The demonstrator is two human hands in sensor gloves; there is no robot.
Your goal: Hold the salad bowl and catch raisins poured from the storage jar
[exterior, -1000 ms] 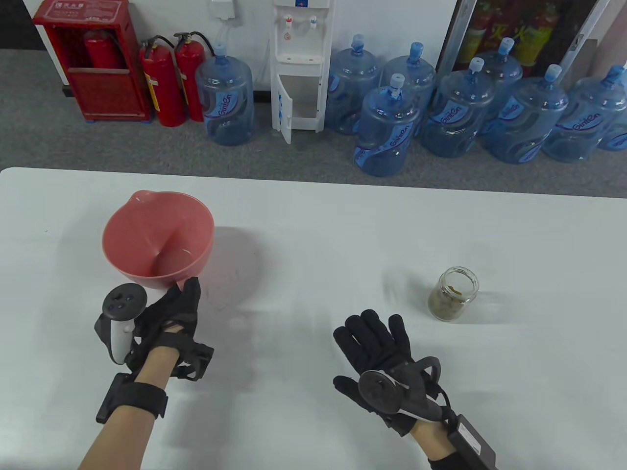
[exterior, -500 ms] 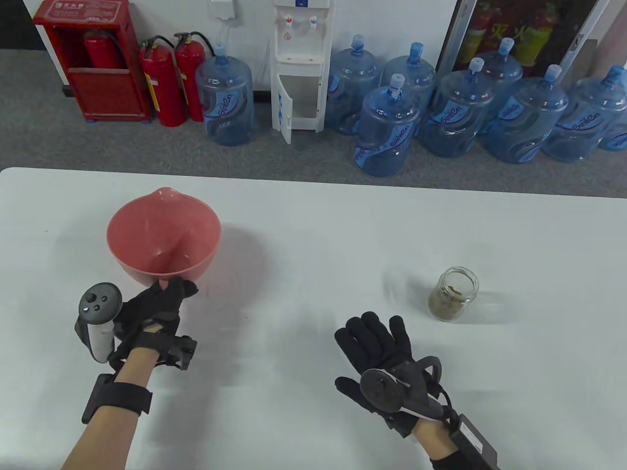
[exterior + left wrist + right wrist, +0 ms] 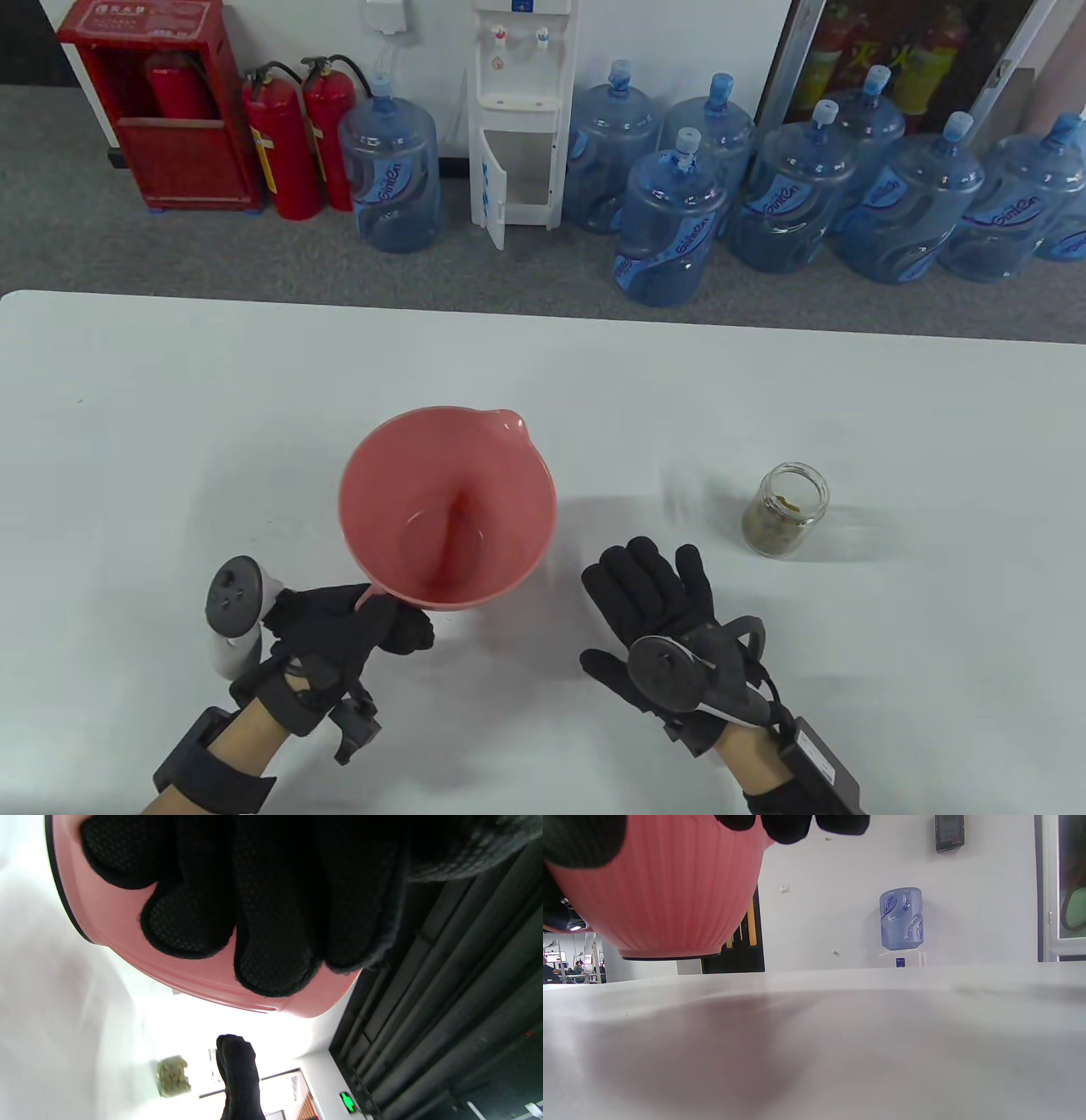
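Note:
The pink salad bowl (image 3: 386, 497) is empty, with its spout pointing far right. My left hand (image 3: 394, 626) grips it by the near-left rim tab, fingers curled under the outer wall. In the left wrist view my fingers (image 3: 271, 955) press on the bowl's pink underside (image 3: 118, 929). In the right wrist view the bowl (image 3: 666, 899) hangs a little above the table with its shadow beneath. My right hand (image 3: 653, 581) lies flat and empty on the table, just right of the bowl. The lidless glass jar of raisins (image 3: 785, 509) stands upright further right; it also shows in the left wrist view (image 3: 172, 1076).
The white table (image 3: 170, 407) runs the full width of the view; its far edge lies beyond the bowl. On the floor behind it stand several blue water jugs (image 3: 670, 229), a white dispenser (image 3: 517, 119) and red fire extinguishers (image 3: 284, 140).
My left hand has carried the bowl from the far left of the table to the right and nearer, beside my right hand. The right hand and the jar have not moved.

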